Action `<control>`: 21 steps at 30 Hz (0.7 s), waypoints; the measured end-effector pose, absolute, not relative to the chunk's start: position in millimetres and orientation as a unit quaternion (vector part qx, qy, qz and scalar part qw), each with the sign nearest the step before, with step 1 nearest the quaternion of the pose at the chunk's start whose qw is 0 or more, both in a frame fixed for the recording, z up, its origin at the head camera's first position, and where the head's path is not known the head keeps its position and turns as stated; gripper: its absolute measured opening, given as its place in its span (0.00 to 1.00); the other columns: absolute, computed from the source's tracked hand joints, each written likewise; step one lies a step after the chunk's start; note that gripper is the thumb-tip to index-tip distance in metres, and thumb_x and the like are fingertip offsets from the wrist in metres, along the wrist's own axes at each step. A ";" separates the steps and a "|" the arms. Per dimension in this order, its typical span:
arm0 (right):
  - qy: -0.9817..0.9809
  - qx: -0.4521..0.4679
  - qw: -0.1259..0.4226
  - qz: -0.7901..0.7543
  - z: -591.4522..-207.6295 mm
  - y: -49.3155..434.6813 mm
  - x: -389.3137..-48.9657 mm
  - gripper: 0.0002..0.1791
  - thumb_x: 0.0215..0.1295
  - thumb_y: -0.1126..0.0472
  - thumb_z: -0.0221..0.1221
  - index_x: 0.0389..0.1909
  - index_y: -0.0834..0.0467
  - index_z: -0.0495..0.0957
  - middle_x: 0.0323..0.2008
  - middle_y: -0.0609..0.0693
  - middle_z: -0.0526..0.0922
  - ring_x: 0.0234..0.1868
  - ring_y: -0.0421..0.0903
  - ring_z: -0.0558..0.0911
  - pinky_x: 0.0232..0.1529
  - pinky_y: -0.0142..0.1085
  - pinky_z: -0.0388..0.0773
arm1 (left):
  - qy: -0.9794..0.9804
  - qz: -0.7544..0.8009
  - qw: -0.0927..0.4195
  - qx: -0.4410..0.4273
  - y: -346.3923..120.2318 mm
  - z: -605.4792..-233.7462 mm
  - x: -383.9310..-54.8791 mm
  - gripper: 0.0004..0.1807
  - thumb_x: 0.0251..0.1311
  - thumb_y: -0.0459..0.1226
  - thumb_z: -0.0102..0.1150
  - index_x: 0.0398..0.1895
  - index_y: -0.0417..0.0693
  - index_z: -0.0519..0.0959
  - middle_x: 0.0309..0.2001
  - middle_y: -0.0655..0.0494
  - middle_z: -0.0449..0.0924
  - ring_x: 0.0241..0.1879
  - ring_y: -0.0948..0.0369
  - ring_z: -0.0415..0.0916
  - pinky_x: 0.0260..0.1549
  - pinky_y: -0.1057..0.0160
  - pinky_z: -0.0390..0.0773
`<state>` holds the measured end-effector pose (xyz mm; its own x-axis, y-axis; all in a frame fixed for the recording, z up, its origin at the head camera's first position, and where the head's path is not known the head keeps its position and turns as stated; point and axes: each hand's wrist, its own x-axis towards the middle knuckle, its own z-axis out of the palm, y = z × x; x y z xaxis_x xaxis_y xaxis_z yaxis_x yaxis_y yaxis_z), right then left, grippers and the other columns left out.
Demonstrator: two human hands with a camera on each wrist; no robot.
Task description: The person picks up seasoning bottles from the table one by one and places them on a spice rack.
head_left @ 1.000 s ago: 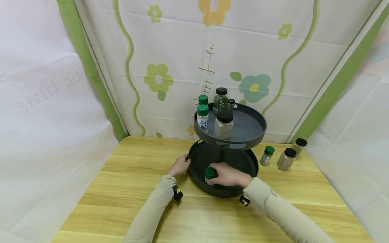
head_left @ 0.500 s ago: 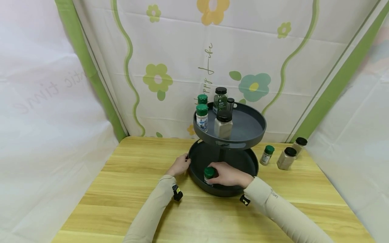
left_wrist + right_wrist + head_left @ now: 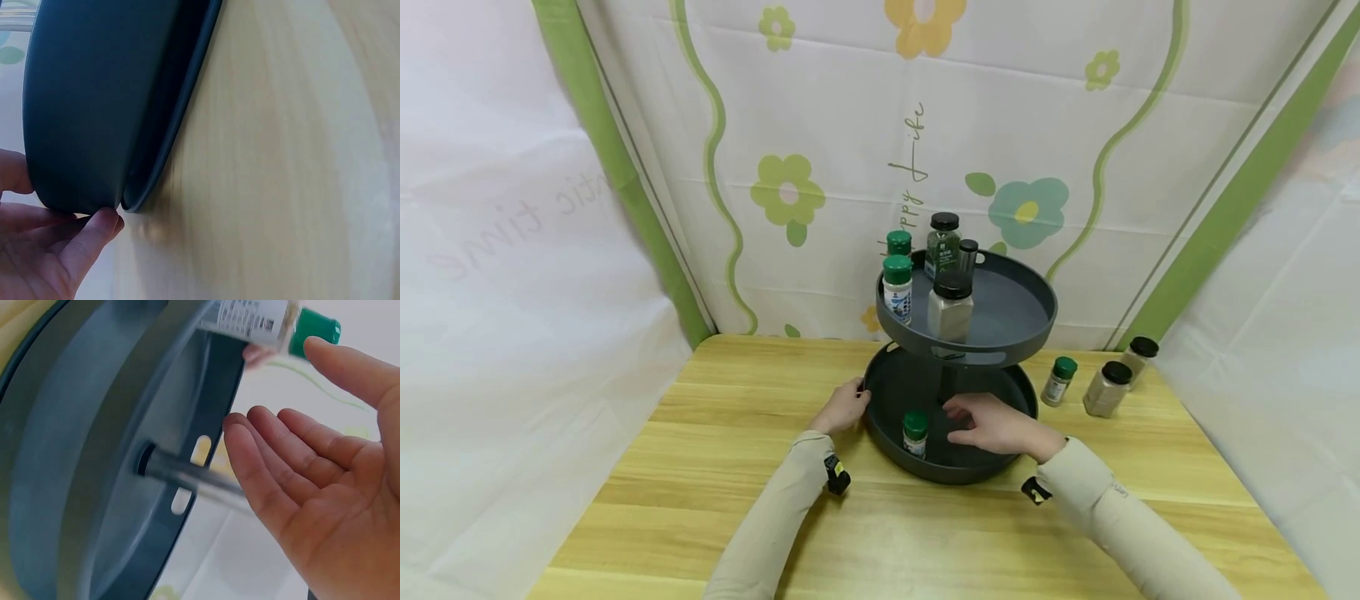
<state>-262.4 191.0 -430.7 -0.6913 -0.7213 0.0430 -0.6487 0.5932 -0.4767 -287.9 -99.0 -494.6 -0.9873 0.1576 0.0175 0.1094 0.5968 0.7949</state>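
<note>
The fingers (image 3: 265, 481) of the right hand (image 3: 1000, 425) are slightly bent and held apart from the thumb, with nothing gripped. Just beside the thumb, a green-capped spice jar (image 3: 914, 435) is stood upright inside the front left of the lower round tray (image 3: 951, 476); it could be tipped if brushed by that thumb. The tray's left edge is pinched by the left hand (image 3: 842, 408), and by a sharp turn the jar could be toppled. The central post (image 3: 187, 472) is close to the right fingertips; through it a knock might be passed upward. On the upper round tray (image 3: 1015, 308), a square black-capped jar (image 3: 951, 317), a blue-labelled shaker (image 3: 897, 296), a slim black-capped bottle (image 3: 967, 257), a green herb jar (image 3: 942, 250) and a rear green-capped shaker (image 3: 898, 243) are gathered leftward, so tilting might be caused by uneven weight. On the wooden table (image 3: 760, 442), a small green-capped shaker (image 3: 1058, 383) is set near the right arm's side and could be caught by the sleeve.
</note>
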 end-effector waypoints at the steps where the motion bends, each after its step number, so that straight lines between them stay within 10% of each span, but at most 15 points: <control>1: 0.889 -0.385 0.071 -0.236 -430.5 195.6 -262.8 0.22 0.62 0.58 0.62 0.54 0.63 0.74 0.48 0.56 0.79 0.46 0.50 0.80 0.43 0.41 0.78 | 0.893 0.443 0.027 0.075 -99.0 -494.4 -287.7 0.23 0.73 0.36 0.39 0.66 0.32 0.62 0.59 0.38 0.70 0.47 0.52 0.73 0.45 0.53 0.72; 21: 0.918 -0.285 -0.029 -0.274 -428.7 289.8 -274.1 0.16 0.67 0.61 0.57 0.51 0.66 0.76 0.45 0.59 0.81 0.44 0.55 0.80 0.41 0.47 0.78 | 0.882 0.466 0.036 0.052 -95.7 -495.6 -289.0 0.25 0.74 0.38 0.34 0.68 0.33 0.59 0.41 0.39 0.76 0.17 0.60 0.65 0.23 0.61 0.70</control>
